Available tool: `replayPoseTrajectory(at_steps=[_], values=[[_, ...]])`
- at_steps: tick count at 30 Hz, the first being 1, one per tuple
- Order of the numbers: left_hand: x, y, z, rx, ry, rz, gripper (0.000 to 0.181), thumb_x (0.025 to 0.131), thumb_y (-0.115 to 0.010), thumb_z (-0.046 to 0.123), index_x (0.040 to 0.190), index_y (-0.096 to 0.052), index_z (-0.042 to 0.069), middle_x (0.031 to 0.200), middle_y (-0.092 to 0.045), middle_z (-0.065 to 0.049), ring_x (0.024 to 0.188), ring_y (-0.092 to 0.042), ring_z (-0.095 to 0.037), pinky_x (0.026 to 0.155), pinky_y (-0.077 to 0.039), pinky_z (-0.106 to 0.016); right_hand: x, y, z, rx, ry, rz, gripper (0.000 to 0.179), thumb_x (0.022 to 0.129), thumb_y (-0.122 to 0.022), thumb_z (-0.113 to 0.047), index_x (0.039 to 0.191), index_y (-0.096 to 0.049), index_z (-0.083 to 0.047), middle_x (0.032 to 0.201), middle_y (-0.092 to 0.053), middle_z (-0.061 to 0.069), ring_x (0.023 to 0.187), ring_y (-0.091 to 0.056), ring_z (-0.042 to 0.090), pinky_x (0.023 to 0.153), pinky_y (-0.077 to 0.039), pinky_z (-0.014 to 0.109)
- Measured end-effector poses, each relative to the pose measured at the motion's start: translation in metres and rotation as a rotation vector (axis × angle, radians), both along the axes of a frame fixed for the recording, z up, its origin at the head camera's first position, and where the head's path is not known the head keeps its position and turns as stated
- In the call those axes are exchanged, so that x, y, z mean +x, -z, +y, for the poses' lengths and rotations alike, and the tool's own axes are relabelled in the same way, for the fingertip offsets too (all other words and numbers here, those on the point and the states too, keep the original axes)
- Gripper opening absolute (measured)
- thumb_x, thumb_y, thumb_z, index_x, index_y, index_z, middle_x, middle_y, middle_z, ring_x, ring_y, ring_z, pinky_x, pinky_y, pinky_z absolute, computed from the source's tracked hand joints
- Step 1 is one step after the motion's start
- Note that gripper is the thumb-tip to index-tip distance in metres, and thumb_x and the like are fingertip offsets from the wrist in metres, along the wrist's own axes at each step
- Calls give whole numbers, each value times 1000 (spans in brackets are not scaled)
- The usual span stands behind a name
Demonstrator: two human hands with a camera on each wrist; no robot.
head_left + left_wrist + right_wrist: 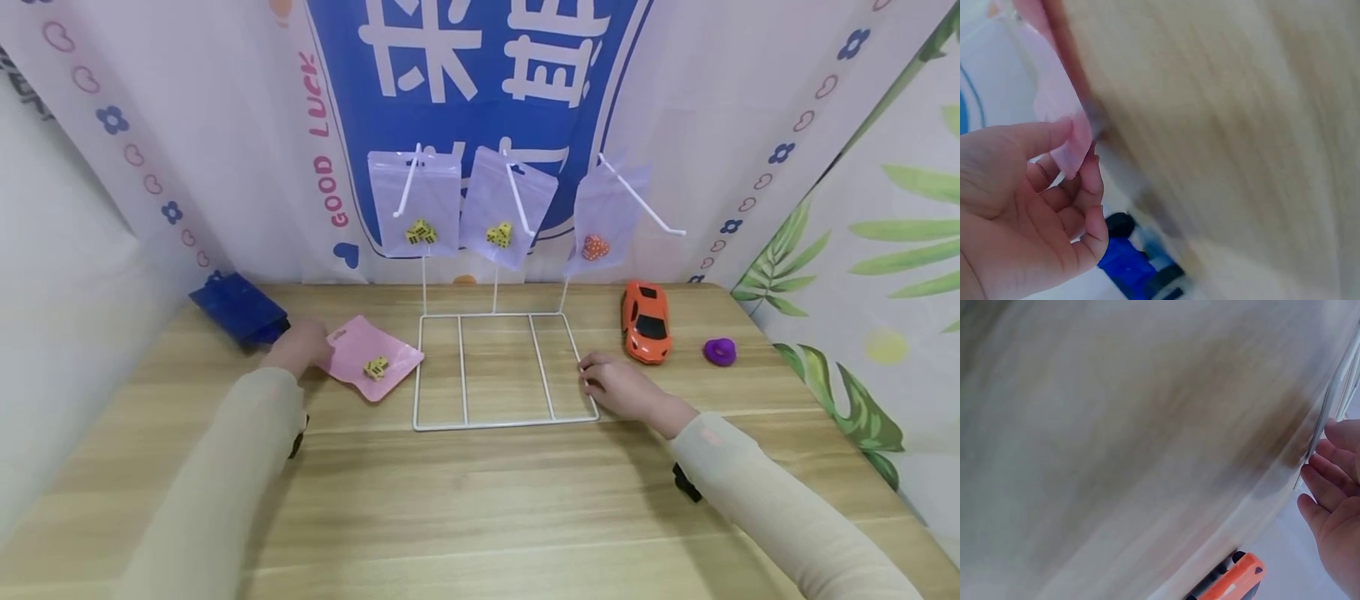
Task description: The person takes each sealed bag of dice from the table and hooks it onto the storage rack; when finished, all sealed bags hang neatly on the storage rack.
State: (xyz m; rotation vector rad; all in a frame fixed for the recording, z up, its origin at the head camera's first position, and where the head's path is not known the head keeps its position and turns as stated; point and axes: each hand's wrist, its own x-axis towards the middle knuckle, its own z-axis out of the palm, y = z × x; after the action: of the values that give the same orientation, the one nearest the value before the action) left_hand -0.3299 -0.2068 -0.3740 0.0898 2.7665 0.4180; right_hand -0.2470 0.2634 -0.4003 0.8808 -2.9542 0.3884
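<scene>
In the head view my left hand [298, 346] holds a pink zip bag [356, 346] with yellow dice [377, 367] in it. The left wrist view shows thumb and fingers pinching the edge of the pink bag [1063, 94]. My right hand [622, 387] is at the right side of a white wire display rack [510, 424]. In the right wrist view its loosely bent fingers touch the rack's wire [1329, 400]. Three pale purple bags hang on the rack's hooks: the left bag [414, 196] and middle bag [506, 200] hold yellow dice, the right bag [611, 208] orange dice.
An orange toy car [646, 321] and a small purple ring-shaped object [720, 352] lie right of the rack. Beyond my left hand is a blue toy vehicle [238, 307], whose black wheels show in the left wrist view. A printed cloth [255, 167] hangs behind the wooden table [450, 500].
</scene>
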Motion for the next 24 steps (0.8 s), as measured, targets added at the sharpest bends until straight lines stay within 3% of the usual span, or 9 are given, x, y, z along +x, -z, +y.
replayPoseTrajectory(at_steps=[4,13,16,19,24], values=[[11,-13,5,124,57,112,25,88,-50,14,104,-54,-6,97,-57,-19,84,-50,-31,76,-42,-47,0,0,1,7,-2,2,18,83,-65,-5,98,-66,5,111,-57,17,98,-58,29,82,-49,40],[39,-81,34,207,224,457,13,89,-56,11,93,-58,-1,82,-59,-13,74,-51,-28,67,-43,-42,2,0,1,6,0,2,17,83,-65,-4,97,-66,5,110,-57,18,98,-57,30,82,-48,41],[51,-106,43,257,267,528,13,90,-57,14,91,-60,1,79,-60,-11,69,-51,-25,63,-42,-39,2,1,0,0,-9,7,17,83,-64,-3,97,-65,5,110,-57,18,98,-57,30,82,-49,41],[67,-130,50,322,273,556,15,91,-57,18,89,-59,3,73,-56,-9,64,-47,-23,56,-39,-34,1,1,0,-2,-15,12,17,83,-64,-3,97,-65,5,110,-57,18,98,-57,30,82,-49,41],[95,-165,65,450,316,628,15,91,-57,20,91,-60,5,74,-57,-6,67,-50,-19,55,-43,-27,2,1,-1,-8,-7,10,16,82,-65,-3,96,-66,5,110,-57,18,98,-57,31,83,-48,41]])
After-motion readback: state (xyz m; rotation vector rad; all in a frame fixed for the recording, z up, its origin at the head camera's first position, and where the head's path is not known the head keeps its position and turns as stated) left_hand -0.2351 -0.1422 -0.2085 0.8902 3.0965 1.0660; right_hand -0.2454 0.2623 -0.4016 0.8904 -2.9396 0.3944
